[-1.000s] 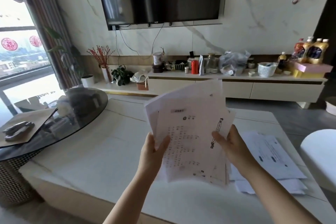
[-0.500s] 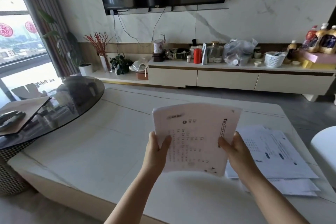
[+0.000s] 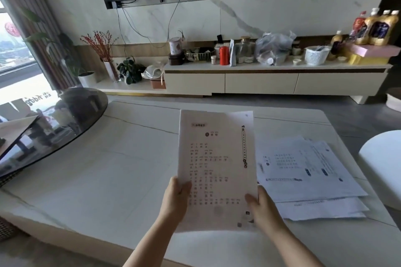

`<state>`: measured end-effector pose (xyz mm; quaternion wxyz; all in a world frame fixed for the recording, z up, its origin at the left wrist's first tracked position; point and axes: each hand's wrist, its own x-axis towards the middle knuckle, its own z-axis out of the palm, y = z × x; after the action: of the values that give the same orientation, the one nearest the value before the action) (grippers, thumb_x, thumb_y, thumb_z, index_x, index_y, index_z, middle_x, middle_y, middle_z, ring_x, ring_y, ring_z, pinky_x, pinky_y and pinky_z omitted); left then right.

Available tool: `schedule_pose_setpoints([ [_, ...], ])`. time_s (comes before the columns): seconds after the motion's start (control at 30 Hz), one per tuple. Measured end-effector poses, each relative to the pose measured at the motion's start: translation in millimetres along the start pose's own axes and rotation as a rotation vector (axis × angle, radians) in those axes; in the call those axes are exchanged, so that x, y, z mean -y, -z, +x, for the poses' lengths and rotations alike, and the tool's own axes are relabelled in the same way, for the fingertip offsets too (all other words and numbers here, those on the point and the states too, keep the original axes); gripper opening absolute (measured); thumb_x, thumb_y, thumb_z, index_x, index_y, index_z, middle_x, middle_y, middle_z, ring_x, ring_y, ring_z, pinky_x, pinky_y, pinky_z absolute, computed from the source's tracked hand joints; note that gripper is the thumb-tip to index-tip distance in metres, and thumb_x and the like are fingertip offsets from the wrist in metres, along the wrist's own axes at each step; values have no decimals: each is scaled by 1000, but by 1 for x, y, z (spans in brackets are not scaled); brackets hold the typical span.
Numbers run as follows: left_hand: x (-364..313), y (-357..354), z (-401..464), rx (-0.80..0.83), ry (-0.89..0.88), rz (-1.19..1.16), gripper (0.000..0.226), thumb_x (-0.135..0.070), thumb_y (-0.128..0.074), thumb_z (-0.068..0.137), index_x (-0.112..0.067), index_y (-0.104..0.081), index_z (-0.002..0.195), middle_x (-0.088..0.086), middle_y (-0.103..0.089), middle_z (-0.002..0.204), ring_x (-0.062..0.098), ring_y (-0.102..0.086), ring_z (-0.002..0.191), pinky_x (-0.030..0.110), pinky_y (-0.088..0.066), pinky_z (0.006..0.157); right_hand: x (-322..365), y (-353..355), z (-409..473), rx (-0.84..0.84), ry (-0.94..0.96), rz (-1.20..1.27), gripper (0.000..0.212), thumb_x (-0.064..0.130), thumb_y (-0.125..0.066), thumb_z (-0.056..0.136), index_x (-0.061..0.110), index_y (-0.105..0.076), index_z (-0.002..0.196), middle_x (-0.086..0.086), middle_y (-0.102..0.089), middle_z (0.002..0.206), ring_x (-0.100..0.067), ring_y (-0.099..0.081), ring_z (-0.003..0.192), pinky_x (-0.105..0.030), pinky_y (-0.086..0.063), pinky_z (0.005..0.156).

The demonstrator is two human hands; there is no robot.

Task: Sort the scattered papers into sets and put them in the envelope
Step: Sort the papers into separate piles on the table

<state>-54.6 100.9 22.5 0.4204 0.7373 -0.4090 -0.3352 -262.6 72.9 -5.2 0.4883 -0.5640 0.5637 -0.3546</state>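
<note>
Papers, a held stack [image 3: 217, 165], stand nearly upright over the desk [image 3: 108, 169], long axis running 12 to 6. The left hand [image 3: 176, 198] pinches the lower left edge, the right hand [image 3: 261, 207] the lower right corner. Loose sheets [image 3: 308, 171] lie flat at 3 o'clock, just beside and nearer the right hand. No envelope shows clearly.

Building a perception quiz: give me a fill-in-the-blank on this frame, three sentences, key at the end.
1. The held sheets are gripped by ____ hands, left hand and right hand.
2. The loose paper pile lies on the table to the ____ of the held sheets.
3. The red canister stands on the cabinet below the ____.

Missing: both; right; television
</note>
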Motion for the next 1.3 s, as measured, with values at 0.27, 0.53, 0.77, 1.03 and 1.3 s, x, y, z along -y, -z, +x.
schedule_pose_setpoints([
  [0.27, -50, -69, -8, 82, 92, -194, 14, -10, -51, 94, -11, -51, 108, 8, -62, 101, 21, -62, 84, 31, -52, 67, 5, 87, 18, -277, 67, -148, 13, 12, -52, 94, 10, -57, 105, -3, -60, 96, -25, -58, 90, -29, -44, 70],
  [0.53, -63, -185, -29, 388, -46, -15, 51, -6, -50, 88, -21, -41, 136, 2, -58, 100, 24, -61, 80, 32, -57, 54, -49, 199, 49, -466, -114, -315, 14, 8, -48, 87, 8, -55, 99, -15, -60, 85, -37, -57, 76, -32, -39, 62],
  [0.77, -50, -225, -15, 344, -117, 438, 53, -27, -56, 89, -27, -38, 139, 2, -65, 103, 24, -62, 95, 33, -52, 76, -81, 212, 68, -468, -141, -618, 30, 4, -47, 91, 0, -52, 121, -22, -56, 116, -36, -54, 102, -33, -37, 72],
  [1.03, -40, -223, -19, 315, -113, 594, 52, -32, -55, 89, -24, -37, 137, 3, -49, 132, 26, -54, 116, 36, -47, 89, -91, 203, 54, -476, -178, -996, 47, 20, -59, 89, 5, -47, 131, -20, -42, 136, -38, -40, 121, -43, -37, 95],
  [1.3, -53, -140, -92, 456, -107, 368, 35, -29, -59, 90, -22, -54, 124, -2, -66, 92, 20, -67, 77, 36, -56, 73, -23, 167, -46, -162, -51, -327, 28, 13, -55, 92, 12, -55, 120, -9, -66, 105, -23, -66, 86, -35, -49, 81],
])
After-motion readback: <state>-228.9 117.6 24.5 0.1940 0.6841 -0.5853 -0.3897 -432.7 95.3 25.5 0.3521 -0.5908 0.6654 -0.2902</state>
